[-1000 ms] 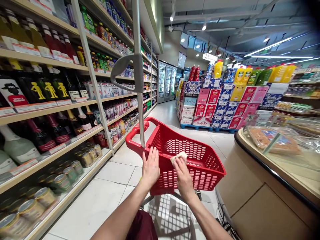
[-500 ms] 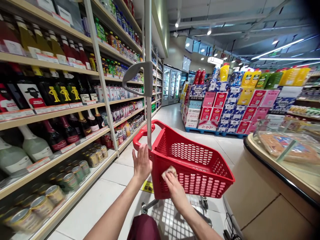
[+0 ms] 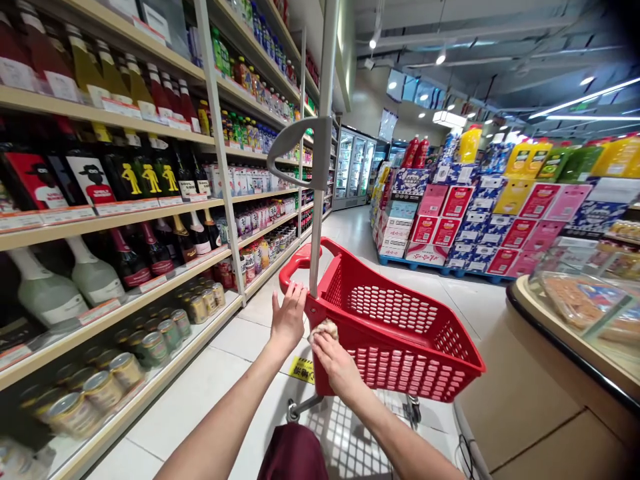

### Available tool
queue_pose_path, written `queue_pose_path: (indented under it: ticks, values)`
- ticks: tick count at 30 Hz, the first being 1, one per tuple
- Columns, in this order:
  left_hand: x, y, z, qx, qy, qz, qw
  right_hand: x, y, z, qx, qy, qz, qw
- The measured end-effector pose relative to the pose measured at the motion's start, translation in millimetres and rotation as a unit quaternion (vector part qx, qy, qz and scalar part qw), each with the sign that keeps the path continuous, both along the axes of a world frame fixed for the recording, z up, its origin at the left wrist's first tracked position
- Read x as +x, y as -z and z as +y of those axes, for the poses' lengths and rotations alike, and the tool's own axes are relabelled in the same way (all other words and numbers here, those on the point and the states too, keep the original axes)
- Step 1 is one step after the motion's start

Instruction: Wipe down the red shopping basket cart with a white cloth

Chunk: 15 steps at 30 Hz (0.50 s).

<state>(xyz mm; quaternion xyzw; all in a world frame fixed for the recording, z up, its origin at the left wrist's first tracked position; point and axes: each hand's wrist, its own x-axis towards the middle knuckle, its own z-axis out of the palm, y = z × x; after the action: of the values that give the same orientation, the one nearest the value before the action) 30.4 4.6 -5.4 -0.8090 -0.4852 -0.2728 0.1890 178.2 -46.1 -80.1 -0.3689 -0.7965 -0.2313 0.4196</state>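
A red plastic shopping cart with perforated basket sides stands in front of me, a tall metal pole rising at its near left corner. My left hand rests against that corner just under the red handle loop, its fingers stretched out and the thumb apart. In my right hand is a crumpled pale cloth, pressed to the solid panel of the cart's near side. The fingers lie over the cloth and hide part of it.
Shelves of bottles and cans run along the left. Stacked drink cartons stand on a blue pallet ahead. A rounded counter bounds the right. A grey handle sits on the pole. A yellow floor sticker shows beside the cart.
My right hand has slid the cloth left and slightly up along the panel, toward the pole corner. My left hand stays at the corner. The whole view has shifted a little to the left.
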Motion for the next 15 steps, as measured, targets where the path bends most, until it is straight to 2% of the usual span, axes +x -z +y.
queue_pose_path:
  ticks: [3, 5, 6, 10, 11, 12, 13, 15]
  values:
    - [-6.0, -6.2, 1.6, -0.007, 0.020, -0.004, 1.000, -5.0, -29.3, 6.1, 0.000, 0.010, 0.054, 0.999]
    - [-9.4, -9.1, 2.6, -0.009, 0.029, -0.004, 1.000, -8.6, -33.1, 12.8, -0.004, 0.014, 0.053, 0.998]
    - [-10.8, -9.8, 2.9, -0.009, 0.031, -0.004, 0.999, -9.7, -25.6, 14.3, -0.015, 0.011, 0.034, 0.999]
    - [-14.3, -7.5, 3.0, -0.007, 0.034, 0.000, 0.999, -3.9, 30.3, 4.5, -0.082, -0.018, -0.060, 0.995]
    - [-14.6, -6.1, 3.0, -0.006, 0.036, 0.002, 0.999, 0.2, 35.3, 0.6, -0.088, -0.023, -0.061, 0.994]
    - [-14.6, -4.5, 3.3, -0.006, 0.039, 0.002, 0.999, 4.5, 31.8, -2.5, -0.083, -0.027, -0.047, 0.995]
    - [-14.5, -2.9, 3.6, -0.005, 0.040, 0.000, 0.999, 8.4, 20.0, -4.2, -0.070, -0.029, -0.022, 0.997]
    - [-13.7, 0.0, 4.5, -0.005, 0.039, -0.009, 0.999, 12.2, -21.7, -1.7, -0.017, -0.027, 0.051, 0.998]
